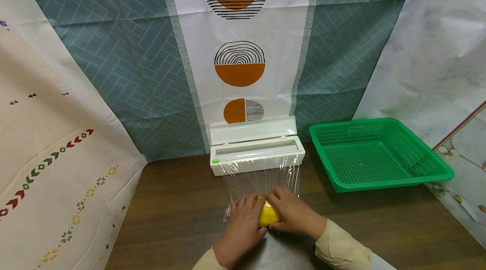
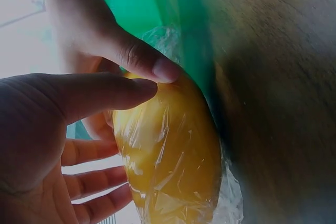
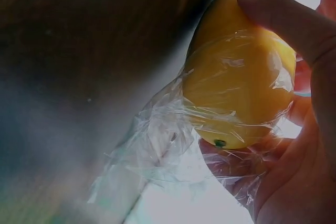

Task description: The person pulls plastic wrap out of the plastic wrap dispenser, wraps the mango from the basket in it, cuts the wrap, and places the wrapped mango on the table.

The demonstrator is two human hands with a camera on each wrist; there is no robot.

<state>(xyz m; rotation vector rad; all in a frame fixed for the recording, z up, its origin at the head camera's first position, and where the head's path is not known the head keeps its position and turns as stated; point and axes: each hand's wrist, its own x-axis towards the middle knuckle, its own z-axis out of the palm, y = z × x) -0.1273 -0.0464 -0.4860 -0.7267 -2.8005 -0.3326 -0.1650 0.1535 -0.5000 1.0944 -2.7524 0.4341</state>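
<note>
A smooth yellow fruit (image 1: pixel 268 214), perhaps a mango, lies in clear plastic wrap (image 1: pixel 262 180) near the front of the table. My left hand (image 1: pixel 243 227) grips its left side and my right hand (image 1: pixel 294 215) its right side. In the left wrist view, both thumbs meet on top of the fruit (image 2: pixel 173 145), with wrinkled film over its skin. The right wrist view shows a green stem spot at one end of the fruit (image 3: pixel 241 87) and loose film bunched beside it. Behind the hands, the wrap runs back to a white dispenser box (image 1: pixel 231 169) with its lid raised.
The film roll (image 1: pixel 258 152) sits inside the box, and a small green piece (image 1: pixel 215 161) is at the box's left front. A green plastic basket (image 1: pixel 395 183) stands at the right on the brown table (image 1: pixel 171 215). Patterned cloths hang behind and at both sides.
</note>
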